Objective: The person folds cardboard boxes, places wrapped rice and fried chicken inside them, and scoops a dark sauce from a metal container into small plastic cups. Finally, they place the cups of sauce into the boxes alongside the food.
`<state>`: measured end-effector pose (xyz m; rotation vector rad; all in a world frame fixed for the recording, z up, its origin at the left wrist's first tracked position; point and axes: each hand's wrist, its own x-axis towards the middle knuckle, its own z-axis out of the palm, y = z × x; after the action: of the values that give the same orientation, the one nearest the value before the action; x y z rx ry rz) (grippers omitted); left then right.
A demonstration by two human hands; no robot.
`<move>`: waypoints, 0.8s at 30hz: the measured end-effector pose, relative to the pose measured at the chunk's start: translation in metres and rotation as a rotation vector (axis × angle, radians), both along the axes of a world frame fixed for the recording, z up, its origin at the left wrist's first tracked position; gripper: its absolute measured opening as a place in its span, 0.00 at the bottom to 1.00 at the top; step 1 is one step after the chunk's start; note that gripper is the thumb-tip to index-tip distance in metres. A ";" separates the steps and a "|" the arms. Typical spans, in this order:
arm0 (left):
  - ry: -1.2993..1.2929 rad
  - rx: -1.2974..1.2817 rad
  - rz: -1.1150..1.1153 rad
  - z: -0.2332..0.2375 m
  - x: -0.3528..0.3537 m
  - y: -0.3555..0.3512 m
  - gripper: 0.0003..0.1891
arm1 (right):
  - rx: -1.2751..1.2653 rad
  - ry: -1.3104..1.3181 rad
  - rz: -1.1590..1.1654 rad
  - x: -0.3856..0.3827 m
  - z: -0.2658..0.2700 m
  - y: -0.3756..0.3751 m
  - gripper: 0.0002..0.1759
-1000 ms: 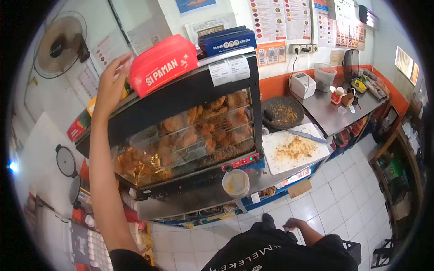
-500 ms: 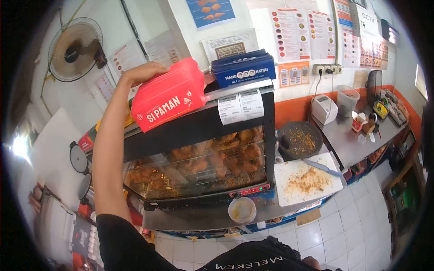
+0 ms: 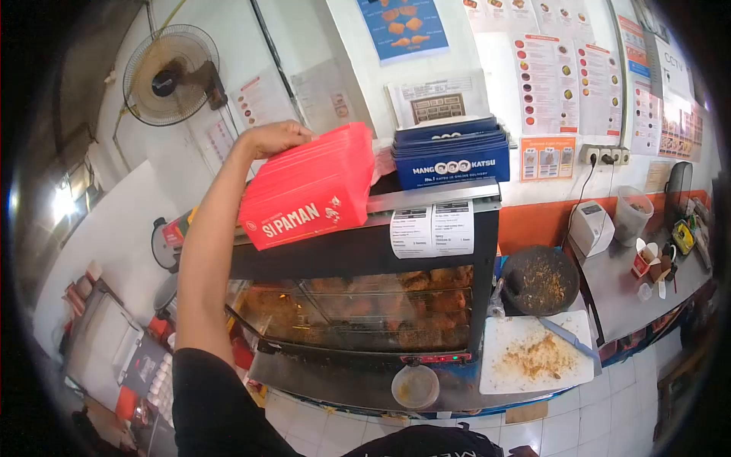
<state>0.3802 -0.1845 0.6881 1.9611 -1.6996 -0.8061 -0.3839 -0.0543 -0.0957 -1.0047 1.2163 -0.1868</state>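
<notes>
Red boxes tilt atop the warmer. My left hand grips their far edge, likely for steadiness; my right fingers, I can't tell.

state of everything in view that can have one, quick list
left hand: fingers curled at red boxes' top edge, grip unclear
red boxes: stacked, tilted
blue boxes: stacked upright
display cabinet: lit, food inside
cutting board: crumb-strewn
knife: lying on board
dark bowl: crumbs inside
socket strip: plugs in
</notes>
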 end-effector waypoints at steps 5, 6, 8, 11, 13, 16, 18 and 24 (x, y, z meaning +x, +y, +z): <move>-0.012 -0.069 0.055 -0.005 0.000 -0.004 0.14 | 0.018 -0.014 0.010 -0.006 -0.002 -0.006 0.22; -0.004 -0.082 0.077 -0.004 0.003 -0.005 0.14 | 0.022 -0.017 0.010 -0.008 -0.004 -0.006 0.22; 0.064 -0.044 0.087 -0.005 0.018 -0.006 0.13 | 0.029 -0.028 0.014 -0.013 -0.008 -0.004 0.21; 0.194 -0.046 0.137 -0.011 0.022 -0.004 0.14 | 0.043 -0.024 0.010 -0.016 -0.007 -0.004 0.20; 0.275 -0.043 0.216 -0.012 0.023 -0.004 0.16 | 0.048 -0.003 0.021 -0.010 -0.005 -0.013 0.20; 0.385 0.030 0.312 -0.008 0.033 -0.007 0.19 | 0.050 0.010 0.038 -0.005 0.000 -0.023 0.19; 0.468 0.126 0.273 -0.006 0.039 -0.011 0.21 | 0.053 0.017 0.049 -0.003 0.002 -0.027 0.19; 0.372 0.126 0.352 -0.005 0.033 -0.015 0.18 | 0.037 0.020 0.087 0.008 0.003 -0.048 0.19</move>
<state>0.4130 -0.1996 0.6834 1.9627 -1.0786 -1.0794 -0.3762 -0.1020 -0.0928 -1.0270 1.1870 -0.0857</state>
